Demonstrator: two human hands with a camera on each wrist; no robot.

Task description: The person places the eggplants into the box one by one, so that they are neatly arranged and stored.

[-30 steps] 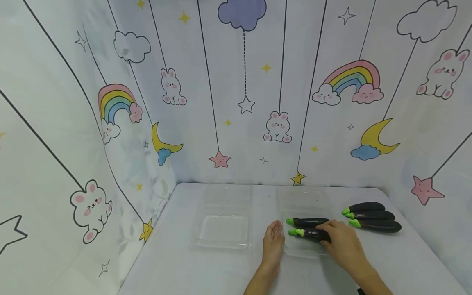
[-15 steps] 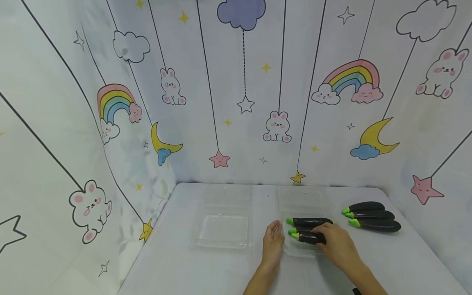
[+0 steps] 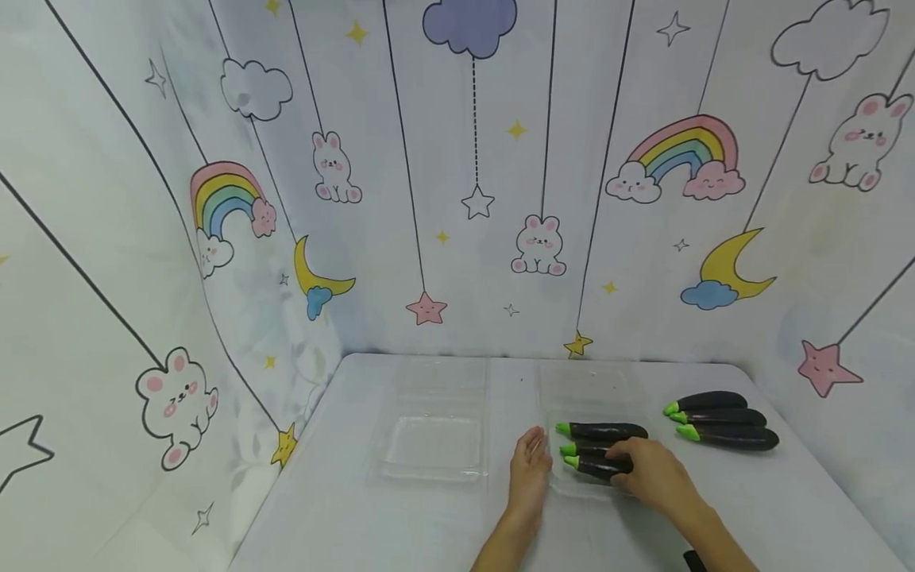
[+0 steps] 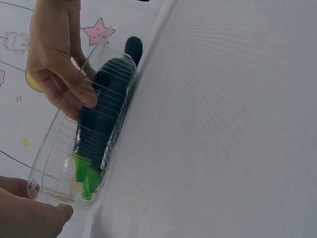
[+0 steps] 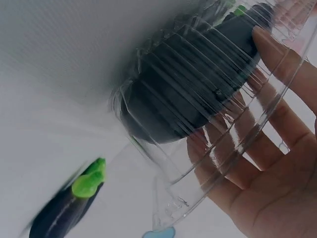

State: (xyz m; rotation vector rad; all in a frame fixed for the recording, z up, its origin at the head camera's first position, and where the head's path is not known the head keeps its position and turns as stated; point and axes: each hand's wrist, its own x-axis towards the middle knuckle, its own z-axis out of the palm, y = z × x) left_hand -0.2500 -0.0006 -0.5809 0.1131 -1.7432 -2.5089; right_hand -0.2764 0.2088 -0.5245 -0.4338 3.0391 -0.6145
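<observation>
My right hand (image 3: 659,475) grips the nearest eggplant (image 3: 593,466) in the right clear plastic box (image 3: 572,488), thumb on its near side and fingers over the far side. Two more dark eggplants lie behind it in the same box, a middle eggplant (image 3: 581,449) and a far eggplant (image 3: 604,431); their bright green stem ends point left. My left hand (image 3: 529,477) rests against the box's left end, fingers nearly straight. In the left wrist view its thumb (image 4: 62,213) touches the ribbed end wall. The right wrist view shows an eggplant (image 5: 168,94) through the clear wall.
The right box's open lid (image 3: 586,385) lies flat behind it. A second clear box (image 3: 432,477) with its lid open stands to the left. Three loose eggplants (image 3: 729,437) lie at the table's right. A printed cloth wall (image 3: 457,270) rises behind the table.
My right hand has drawn the nearest eggplant slightly toward the front of the box, uncovering the middle and far eggplants. The left hand has stayed at the box's end.
</observation>
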